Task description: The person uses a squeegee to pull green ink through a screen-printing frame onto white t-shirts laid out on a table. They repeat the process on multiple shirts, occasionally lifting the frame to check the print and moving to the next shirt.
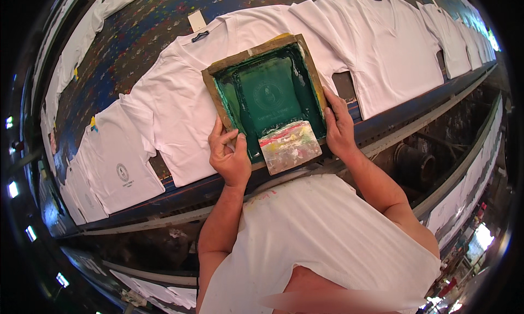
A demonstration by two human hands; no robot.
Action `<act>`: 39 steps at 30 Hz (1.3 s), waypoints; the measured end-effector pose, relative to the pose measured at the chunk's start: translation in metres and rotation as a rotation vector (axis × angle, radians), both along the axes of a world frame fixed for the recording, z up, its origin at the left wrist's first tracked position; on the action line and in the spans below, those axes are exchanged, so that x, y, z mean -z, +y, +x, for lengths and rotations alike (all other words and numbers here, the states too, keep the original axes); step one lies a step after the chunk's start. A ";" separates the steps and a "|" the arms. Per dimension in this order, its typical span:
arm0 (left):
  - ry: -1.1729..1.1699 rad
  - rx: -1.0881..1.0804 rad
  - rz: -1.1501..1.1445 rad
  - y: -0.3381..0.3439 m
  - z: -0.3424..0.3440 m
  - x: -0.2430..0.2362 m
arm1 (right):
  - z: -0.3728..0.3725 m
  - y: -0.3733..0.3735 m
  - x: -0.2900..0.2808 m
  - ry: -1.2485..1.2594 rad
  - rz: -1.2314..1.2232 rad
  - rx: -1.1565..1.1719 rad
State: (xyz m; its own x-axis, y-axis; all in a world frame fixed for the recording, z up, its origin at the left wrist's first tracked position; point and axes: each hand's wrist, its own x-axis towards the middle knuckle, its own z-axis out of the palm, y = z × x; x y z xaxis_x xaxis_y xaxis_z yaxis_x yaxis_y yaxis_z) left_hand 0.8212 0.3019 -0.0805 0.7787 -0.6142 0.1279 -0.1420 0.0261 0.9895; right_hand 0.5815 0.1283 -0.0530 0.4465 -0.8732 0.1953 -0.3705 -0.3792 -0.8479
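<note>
Over a white T-shirt (pixel 185 104) is a wooden-framed printing screen (pixel 248 55), slightly tilted in view, with green mesh and a round emblem in its middle. My left hand (pixel 232 158) grips the frame's lower left side, fingers bent. On the opposite side, my right hand (pixel 339 126) holds the frame's right edge, thumb toward the inside. A squeegee (pixel 290 147) smeared with red, yellow and white paint leans inside the screen at the near rim, touched by neither hand. Whether the frame rests on the shirt or hovers cannot be made out.
Left along the long table lies a T-shirt with a dark round print (pixel 114 156). Right of the screen lies a plain white T-shirt (pixel 393 52), with several more beyond. The paint-spotted table (pixel 147 38) has a raised near edge; a lower rail (pixel 469 172) runs at right.
</note>
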 end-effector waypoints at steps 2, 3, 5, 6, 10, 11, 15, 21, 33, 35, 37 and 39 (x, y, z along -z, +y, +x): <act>-0.006 0.004 0.018 0.001 0.001 0.000 | 0.001 0.001 -0.001 -0.003 -0.007 0.000; 0.013 0.002 0.018 0.001 0.001 0.000 | 0.001 0.001 -0.001 -0.003 -0.008 0.002; 0.034 0.001 0.004 0.000 0.002 0.002 | 0.002 0.001 0.000 -0.008 -0.029 0.006; 0.041 0.000 0.002 0.001 0.002 0.002 | 0.001 0.001 0.000 -0.009 -0.036 0.005; 0.044 -0.008 -0.020 0.000 0.002 0.005 | 0.001 0.001 0.002 0.006 -0.025 -0.002; 0.061 -0.011 -0.011 0.001 0.001 0.004 | 0.001 0.001 0.002 0.008 -0.021 0.000; 0.071 -0.020 -0.028 -0.001 -0.001 0.004 | 0.002 0.000 0.002 0.003 -0.009 0.020; 0.072 -0.010 -0.001 -0.001 0.002 0.002 | 0.003 0.000 0.000 0.023 -0.042 0.024; -0.351 0.149 0.253 -0.019 0.056 -0.050 | -0.005 0.023 -0.075 0.071 -0.313 -0.366; -0.650 0.282 0.388 -0.030 0.087 -0.074 | 0.000 0.041 -0.086 0.258 -0.358 -0.605; -0.890 0.435 0.438 -0.050 0.114 -0.095 | 0.007 0.047 -0.090 0.351 -0.458 -0.575; -0.932 0.563 0.596 -0.068 0.125 -0.110 | 0.017 0.048 -0.090 0.381 -0.551 -0.531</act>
State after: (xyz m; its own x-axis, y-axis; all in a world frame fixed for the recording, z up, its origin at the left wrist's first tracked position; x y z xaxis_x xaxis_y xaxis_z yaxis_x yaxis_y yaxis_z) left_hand 0.9461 0.2344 0.0295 0.1502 -0.9857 0.0770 -0.9120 -0.1080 0.3957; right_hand 0.5989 0.1764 0.0366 0.8910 -0.3540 0.2844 -0.2493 -0.9048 -0.3452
